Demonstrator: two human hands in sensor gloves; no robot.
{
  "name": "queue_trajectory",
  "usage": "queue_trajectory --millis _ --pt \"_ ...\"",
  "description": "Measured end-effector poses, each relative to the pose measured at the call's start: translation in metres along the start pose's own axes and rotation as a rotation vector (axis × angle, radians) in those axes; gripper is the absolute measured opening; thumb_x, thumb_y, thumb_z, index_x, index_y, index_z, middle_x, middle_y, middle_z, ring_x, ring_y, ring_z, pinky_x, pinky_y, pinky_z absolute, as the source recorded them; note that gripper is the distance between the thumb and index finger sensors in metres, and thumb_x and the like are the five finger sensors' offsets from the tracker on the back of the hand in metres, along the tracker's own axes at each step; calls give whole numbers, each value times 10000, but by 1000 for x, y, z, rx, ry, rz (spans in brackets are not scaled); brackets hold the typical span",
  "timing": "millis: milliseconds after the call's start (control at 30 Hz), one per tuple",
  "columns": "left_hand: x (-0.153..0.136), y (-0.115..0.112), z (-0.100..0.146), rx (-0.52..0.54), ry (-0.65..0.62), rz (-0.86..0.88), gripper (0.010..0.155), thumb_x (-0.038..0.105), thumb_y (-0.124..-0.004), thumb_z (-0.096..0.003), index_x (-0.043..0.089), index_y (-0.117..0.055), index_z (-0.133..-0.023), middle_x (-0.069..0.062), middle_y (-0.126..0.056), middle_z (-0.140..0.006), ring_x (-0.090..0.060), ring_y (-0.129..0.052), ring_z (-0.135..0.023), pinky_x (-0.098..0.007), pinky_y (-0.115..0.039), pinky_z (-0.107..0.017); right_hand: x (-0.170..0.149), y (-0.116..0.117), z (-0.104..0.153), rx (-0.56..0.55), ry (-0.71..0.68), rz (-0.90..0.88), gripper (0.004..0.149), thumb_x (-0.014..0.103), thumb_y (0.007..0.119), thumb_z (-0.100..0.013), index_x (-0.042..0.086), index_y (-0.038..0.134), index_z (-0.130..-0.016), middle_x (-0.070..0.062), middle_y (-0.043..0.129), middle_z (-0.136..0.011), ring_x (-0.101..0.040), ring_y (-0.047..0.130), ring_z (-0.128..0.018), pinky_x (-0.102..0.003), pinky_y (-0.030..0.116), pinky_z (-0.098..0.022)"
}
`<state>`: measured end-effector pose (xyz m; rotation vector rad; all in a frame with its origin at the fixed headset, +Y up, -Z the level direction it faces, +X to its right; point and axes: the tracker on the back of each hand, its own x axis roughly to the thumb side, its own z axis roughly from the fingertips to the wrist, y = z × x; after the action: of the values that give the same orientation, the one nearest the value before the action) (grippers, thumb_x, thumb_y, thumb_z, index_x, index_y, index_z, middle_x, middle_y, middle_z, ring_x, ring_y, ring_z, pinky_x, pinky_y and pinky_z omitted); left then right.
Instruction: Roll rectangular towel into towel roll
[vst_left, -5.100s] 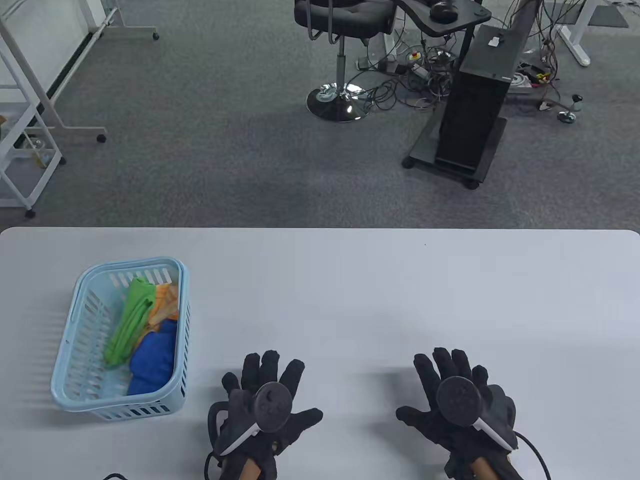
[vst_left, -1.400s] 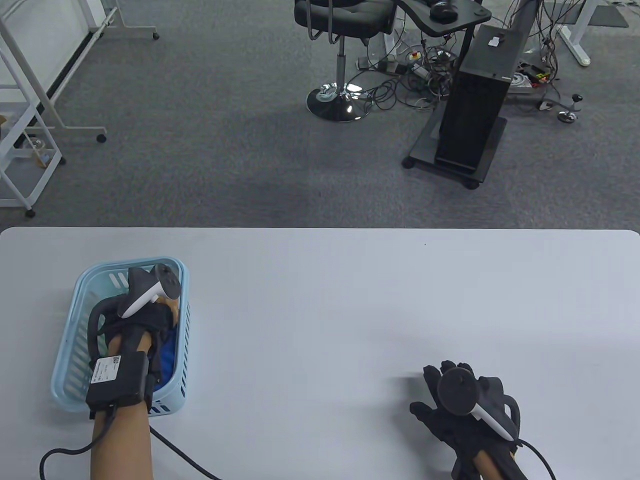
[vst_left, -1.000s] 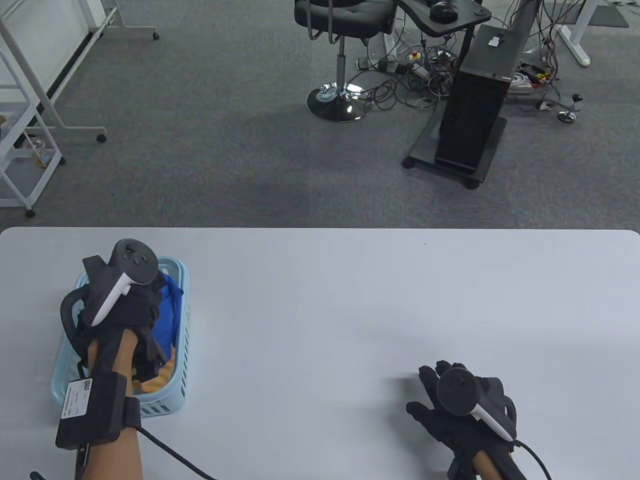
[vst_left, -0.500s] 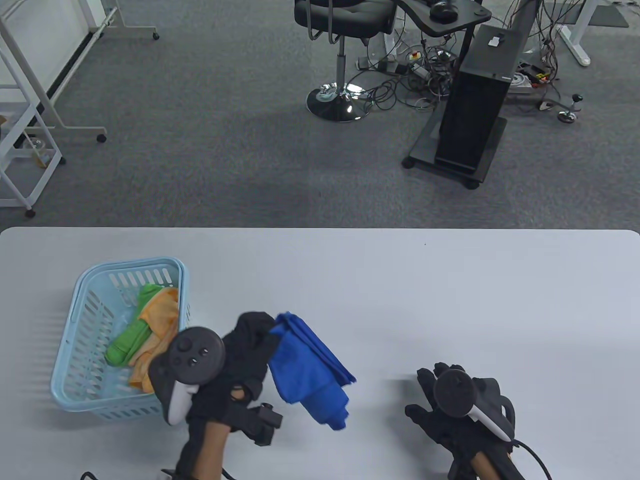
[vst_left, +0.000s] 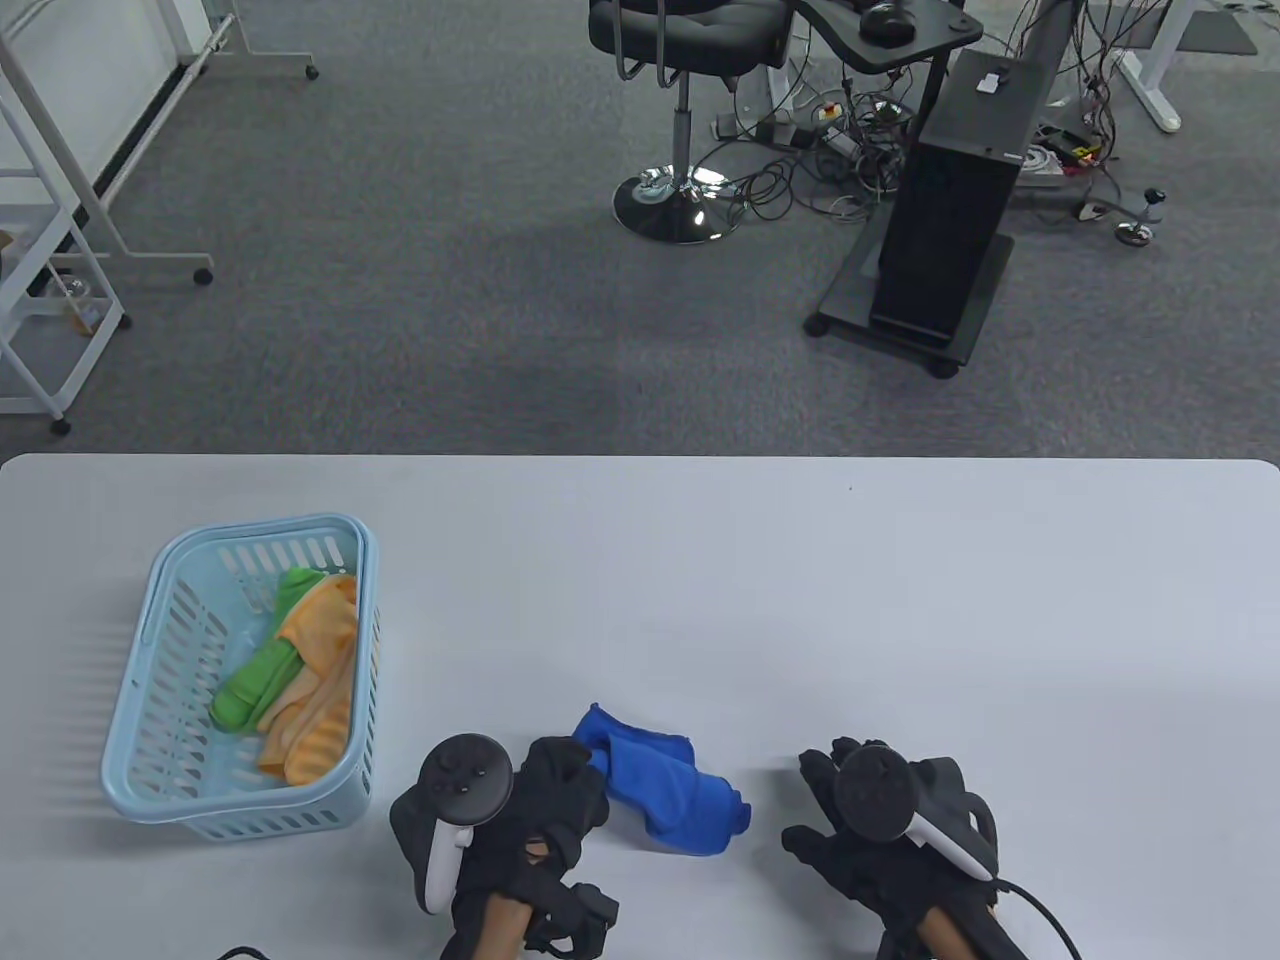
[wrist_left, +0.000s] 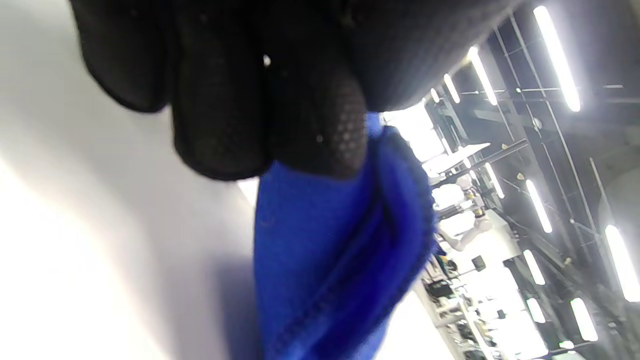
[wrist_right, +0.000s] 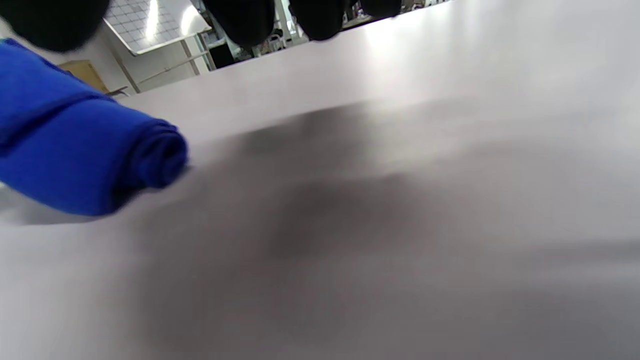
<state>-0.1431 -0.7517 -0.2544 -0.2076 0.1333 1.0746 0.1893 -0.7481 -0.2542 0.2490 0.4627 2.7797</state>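
Right now the left hand (vst_left: 520, 815) grips the blue towel (vst_left: 665, 790) at its left end: in the left wrist view the gloved fingers (wrist_left: 280, 115) are curled tightly together over a bunched fold of blue cloth (wrist_left: 340, 240). That towel lies crumpled on the white table (vst_left: 900, 600) near its near edge, between the 2 hands. Just right of it, the right hand (vst_left: 880, 830) rests palm down with fingers loosely spread, holding nothing and apart from the cloth; the right wrist view shows its fingertips (wrist_right: 245, 20) hanging above bare tabletop with the towel's folded end (wrist_right: 85, 150) off to the left. Farther left stands a light blue basket (vst_left: 130, 740) holding 1 green cloth (vst_left: 262, 672) and 1 orange cloth (vst_left: 318, 680). Nothing lies between the right hand and the towel.
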Motion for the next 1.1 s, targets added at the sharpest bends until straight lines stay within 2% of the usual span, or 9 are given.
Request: queue_trajectory --millis 233,333,467,567,700,767,900,1000,1100 --pt "-8 -36 -7 -342 36 620 482 343 -823 -424 45 -823 -803 -53 -1081 -426 -261 -1092 -477 -558 -804 -498 19 2 4 -5 -165 -79 1085 599 776 -266 202 133 -1044 -102 204 -1091 -396 256 -1033 -697 222 -696" --pt "-10 -43 -9 -469 1 649 484 363 -802 -446 55 -802 -819 -27 -1074 -449 -238 -1088 -505 -544 -804 -513 17 -4 3 -152 -136 -103 1033 558 792 -262 171 244 -1048 -117 355 -1069 -371 426 -1021 -694 307 -697" --pt "-9 -48 -9 -505 -6 642 488 366 -791 -454 60 -787 -834 -32 -1070 -475 -250 -1078 -533 -553 -789 -524 7 -7 0 -196 -99 -176 859 471 837 -264 190 510 -1007 -62 661 -944 -310 702 -922 -689 415 -680" --pt "-5 -44 -7 -425 16 486 491 404 -765 -472 88 -791 -847 -83 -1063 -513 -313 -1046 -570 -591 -744 -539 2 -7 -2 -235 -76 -155 761 455 855 -251 196 654 -937 -46 785 -835 -271 844 -802 -668 493 -669" --pt "14 -21 4 -5 -103 -141 677 518 -806 -411 83 -764 -929 -139 -1056 -566 -381 -1020 -604 -631 -732 -522 1 -13 3 -311 -45 -50 752 496 849 -239 214 695 -919 -36 814 -799 -259 876 -758 -655 517 -670" --pt "24 -20 11 87 -193 -329 731 553 -804 -395 141 -706 -991 -135 -1012 -691 -392 -967 -701 -626 -715 -549 4 -14 5 -315 -52 -48 755 505 846 -238 217 702 -921 -35 816 -799 -258 877 -758 -653 520 -671" --pt "44 -37 23 58 -400 -501 793 541 -821 -365 276 -581 -1072 -187 -579 -1079 -477 -550 -982 -663 -476 -680 13 -12 6 -310 -81 -43 773 515 834 -245 220 674 -941 -39 781 -825 -265 845 -783 -651 513 -677" --pt "57 -56 28 -4 -557 -618 844 593 -810 -344 370 -486 -1092 -164 -439 -1133 -474 -444 -1010 -667 -403 -694 23 -8 7 -283 -124 -21 765 517 838 -242 248 691 -942 -38 780 -829 -267 844 -786 -654 509 -678" --pt "62 -74 28 -96 -574 -699 882 630 -813 -321 349 -504 -1097 -164 -514 -1125 -483 -462 -1012 -681 -400 -691 30 -3 8 -259 -165 6 769 508 843 -244 256 680 -952 -23 764 -851 -260 829 -810 -654 496 -684"
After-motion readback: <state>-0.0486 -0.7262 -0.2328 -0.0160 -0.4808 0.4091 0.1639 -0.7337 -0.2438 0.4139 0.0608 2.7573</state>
